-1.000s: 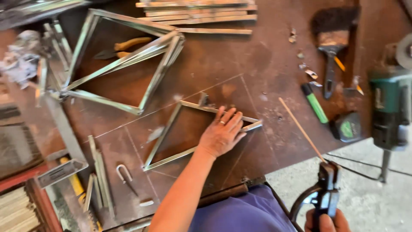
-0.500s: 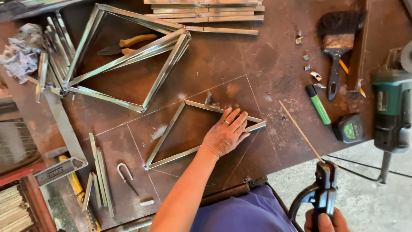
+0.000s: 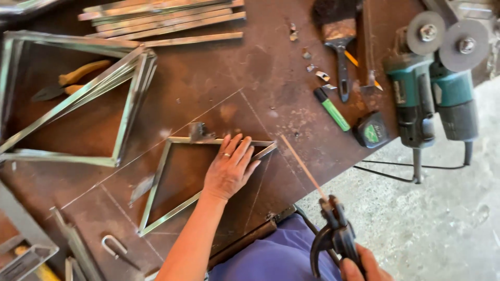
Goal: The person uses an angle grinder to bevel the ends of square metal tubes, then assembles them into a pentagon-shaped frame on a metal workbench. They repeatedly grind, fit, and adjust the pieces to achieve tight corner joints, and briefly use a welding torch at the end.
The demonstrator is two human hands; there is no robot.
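The left hand (image 3: 229, 169) lay flat, palm down, fingers spread, pressing on the right corner of a diamond-shaped metal frame (image 3: 161, 179) that rested on the rusty brown steel worktable (image 3: 234, 78); a ring showed on one finger. The frame sat near the table's front edge, inside chalk lines drawn on the top, with a small metal block (image 3: 198, 131) touching its upper bar. The right hand (image 3: 362, 265), low at the frame's bottom edge and off the table over the concrete floor (image 3: 448, 218), was closed around a black welding electrode holder (image 3: 333, 234). A thin welding rod (image 3: 303, 167) stuck up from the holder, its tip just beside the frame's right corner; contact could not be judged. A stack of finished diamond frames (image 3: 78, 104) lay upper left, with orange-handled pliers (image 3: 70, 80) inside it. Loose metal strips (image 3: 166, 18) lay along the far edge. A black brush (image 3: 338, 36), a green marker (image 3: 332, 109) and a dark tape measure (image 3: 371, 131) sat right of the hand. Two teal angle grinders (image 3: 432, 88) lay at the table's right edge. A U-shaped hook (image 3: 112, 244) lay lower left.
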